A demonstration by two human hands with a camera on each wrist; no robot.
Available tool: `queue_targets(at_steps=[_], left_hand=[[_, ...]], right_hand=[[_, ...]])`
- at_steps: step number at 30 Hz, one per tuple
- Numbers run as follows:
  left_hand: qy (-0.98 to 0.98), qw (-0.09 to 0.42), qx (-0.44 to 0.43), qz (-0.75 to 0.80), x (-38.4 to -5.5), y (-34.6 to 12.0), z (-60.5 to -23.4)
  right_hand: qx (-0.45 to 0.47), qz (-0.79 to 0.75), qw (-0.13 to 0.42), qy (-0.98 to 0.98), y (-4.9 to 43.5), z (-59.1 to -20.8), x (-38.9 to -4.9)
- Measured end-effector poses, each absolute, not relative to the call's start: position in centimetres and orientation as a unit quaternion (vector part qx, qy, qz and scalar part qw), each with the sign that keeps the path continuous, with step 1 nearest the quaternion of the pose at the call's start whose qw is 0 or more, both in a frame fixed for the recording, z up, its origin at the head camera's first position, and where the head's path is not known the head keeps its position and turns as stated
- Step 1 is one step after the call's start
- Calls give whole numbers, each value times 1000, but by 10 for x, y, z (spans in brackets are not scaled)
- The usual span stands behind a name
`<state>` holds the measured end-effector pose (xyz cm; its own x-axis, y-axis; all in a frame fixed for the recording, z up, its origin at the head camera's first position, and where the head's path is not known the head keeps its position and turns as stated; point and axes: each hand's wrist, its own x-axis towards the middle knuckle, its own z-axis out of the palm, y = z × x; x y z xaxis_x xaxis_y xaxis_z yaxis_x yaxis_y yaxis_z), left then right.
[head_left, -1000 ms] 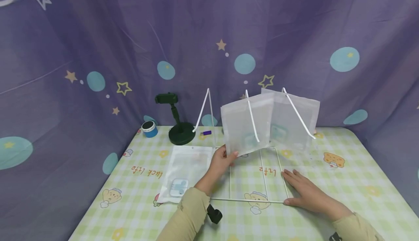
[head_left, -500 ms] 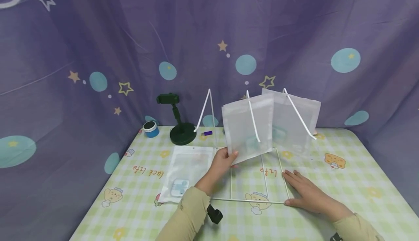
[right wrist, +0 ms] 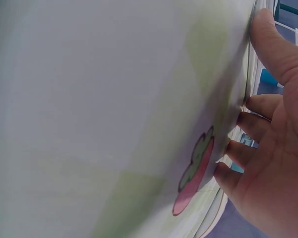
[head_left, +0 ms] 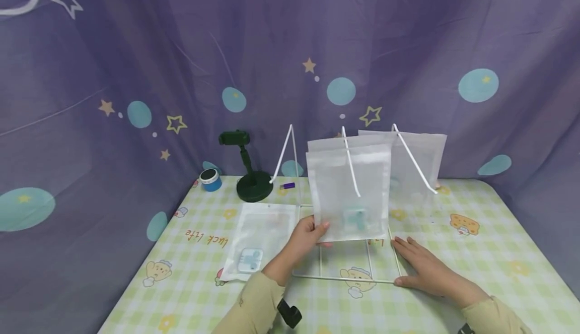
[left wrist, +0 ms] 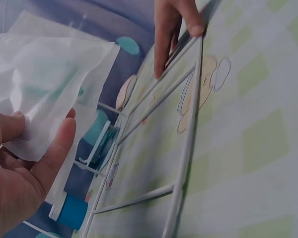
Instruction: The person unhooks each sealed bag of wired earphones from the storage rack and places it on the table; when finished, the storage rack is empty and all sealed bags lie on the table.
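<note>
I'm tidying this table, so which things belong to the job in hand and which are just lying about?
Part of the job, it seems:
white wire rack, touched by the right hand
frosted bag held in the left hand
second bag at the rack's right hook
third bag lying flat, probably

Just lying about, apparently:
dark stand
blue jar
small purple stick

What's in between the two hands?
In the head view, part of the rack, with tablecloth showing through, and the lower part of the bag that the left hand grips.
</note>
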<state>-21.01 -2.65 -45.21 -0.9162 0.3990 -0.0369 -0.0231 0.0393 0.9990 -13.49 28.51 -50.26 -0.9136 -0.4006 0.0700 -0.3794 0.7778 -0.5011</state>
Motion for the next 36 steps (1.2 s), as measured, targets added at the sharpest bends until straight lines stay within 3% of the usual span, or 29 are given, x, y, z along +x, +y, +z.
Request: queue_targets(at_steps=[36], left_hand=[[685, 188, 142, 689, -126, -65, -434]], right_hand=[[-196, -242, 52, 949, 288, -506, -137]])
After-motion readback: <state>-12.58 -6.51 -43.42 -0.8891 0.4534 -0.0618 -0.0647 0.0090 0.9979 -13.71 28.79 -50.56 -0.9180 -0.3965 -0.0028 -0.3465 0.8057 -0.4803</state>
